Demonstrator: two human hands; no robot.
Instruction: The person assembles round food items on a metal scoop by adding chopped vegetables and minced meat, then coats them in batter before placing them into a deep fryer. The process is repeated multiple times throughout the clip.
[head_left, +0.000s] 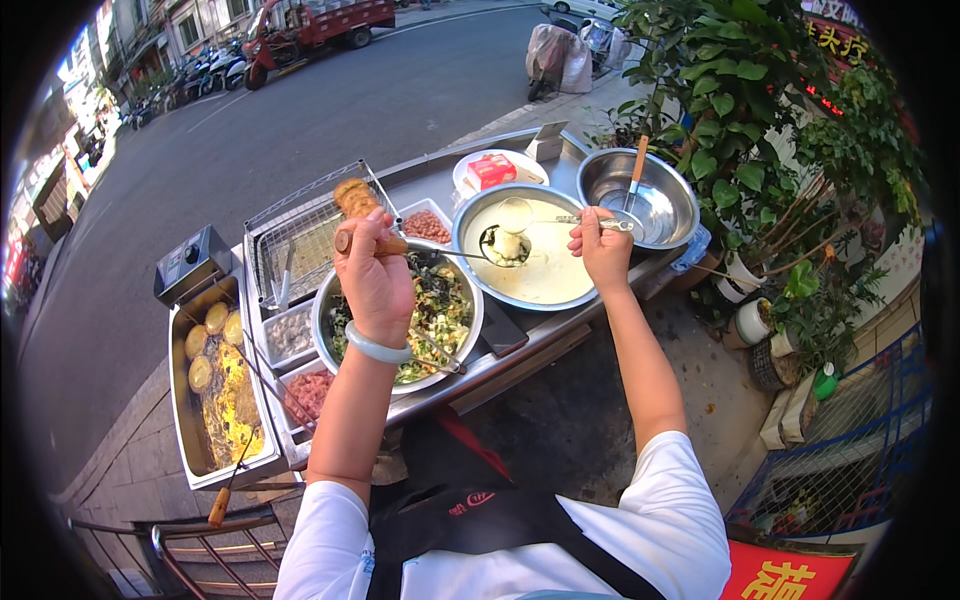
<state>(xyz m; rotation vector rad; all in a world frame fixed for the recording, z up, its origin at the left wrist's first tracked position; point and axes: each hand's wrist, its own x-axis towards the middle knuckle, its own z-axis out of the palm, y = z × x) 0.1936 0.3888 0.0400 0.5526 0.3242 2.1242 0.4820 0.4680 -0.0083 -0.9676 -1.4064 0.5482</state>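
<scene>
My left hand grips the wooden handle of a metal ladle, whose round bowl hangs over a basin of pale batter. Chopped greens partly covered with batter lie in that bowl. My right hand holds a metal spoon by its patterned handle, its batter-coated bowl just above the ladle. Below and beside my left wrist stands a steel bowl of mixed chopped vegetables, with tongs resting in it.
At the left, round cakes and yellow batter fry in a deep fryer; a wooden-handled tool hangs over its near edge. Fried food lies on a wire rack. Trays hold peanuts and minced meat. An empty-looking steel bowl holds a utensil.
</scene>
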